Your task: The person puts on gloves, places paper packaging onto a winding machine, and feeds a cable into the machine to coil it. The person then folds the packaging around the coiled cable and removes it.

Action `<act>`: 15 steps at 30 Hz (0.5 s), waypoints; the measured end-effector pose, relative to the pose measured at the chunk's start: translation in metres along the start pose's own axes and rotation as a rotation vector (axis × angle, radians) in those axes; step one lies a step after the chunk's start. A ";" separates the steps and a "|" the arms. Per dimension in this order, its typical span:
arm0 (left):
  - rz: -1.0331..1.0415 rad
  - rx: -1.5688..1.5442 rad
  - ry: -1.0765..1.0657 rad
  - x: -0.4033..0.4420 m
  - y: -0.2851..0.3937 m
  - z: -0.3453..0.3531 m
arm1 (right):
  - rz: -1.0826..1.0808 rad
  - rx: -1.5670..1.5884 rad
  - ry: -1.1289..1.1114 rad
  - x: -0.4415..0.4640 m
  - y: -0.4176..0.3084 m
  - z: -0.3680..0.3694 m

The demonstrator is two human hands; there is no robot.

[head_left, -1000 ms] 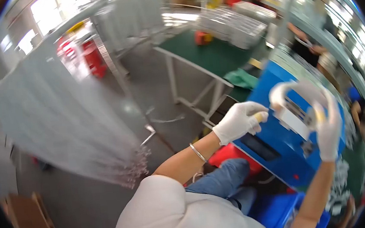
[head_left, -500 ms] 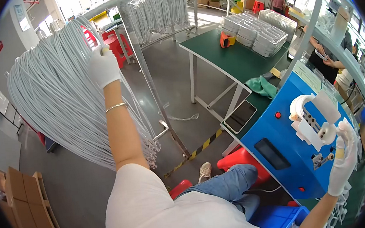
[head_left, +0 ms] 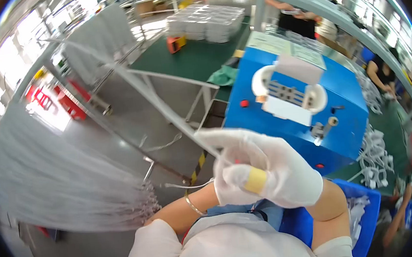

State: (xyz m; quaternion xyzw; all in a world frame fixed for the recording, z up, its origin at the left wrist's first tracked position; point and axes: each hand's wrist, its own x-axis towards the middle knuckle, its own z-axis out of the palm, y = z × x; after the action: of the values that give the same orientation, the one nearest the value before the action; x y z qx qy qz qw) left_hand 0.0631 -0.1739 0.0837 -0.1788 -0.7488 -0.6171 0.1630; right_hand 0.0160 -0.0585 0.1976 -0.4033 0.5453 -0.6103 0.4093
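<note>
My right hand (head_left: 288,170), in a white glove with yellow tape round the thumb, is in front of my chest with its fingers closed round a white cable (head_left: 164,107). From there the cable stretches up and to the left across the view. My left hand (head_left: 226,193), also gloved, is just behind the right one and mostly hidden by it. A short length of cable (head_left: 189,185) sticks out leftward beside the left hand. Ahead and to the right stands a blue machine (head_left: 250,134) with a white curved fixture (head_left: 317,99) on top.
A thick bundle of white cables (head_left: 58,175) hangs on a rack at the left. Clear plastic trays (head_left: 201,23) are stacked on a green table (head_left: 161,61). A blue bin (head_left: 370,212) stands at my right. Co-workers are at the right, including one person (head_left: 382,74).
My left hand has come away from the hanging cables to my chest. My right hand has left the machine and joined it, closing on the cable. The view has turned right.
</note>
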 end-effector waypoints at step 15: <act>0.370 -0.936 0.415 -0.044 0.009 -0.109 | -0.331 0.430 0.851 -0.206 0.120 -0.149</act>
State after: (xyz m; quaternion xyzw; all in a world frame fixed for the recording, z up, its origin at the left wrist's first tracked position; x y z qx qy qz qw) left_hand 0.1091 -0.2818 0.0912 -0.2353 -0.3021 -0.8680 0.3161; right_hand -0.0467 0.1765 0.0567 -0.1063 0.4543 -0.8760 0.1223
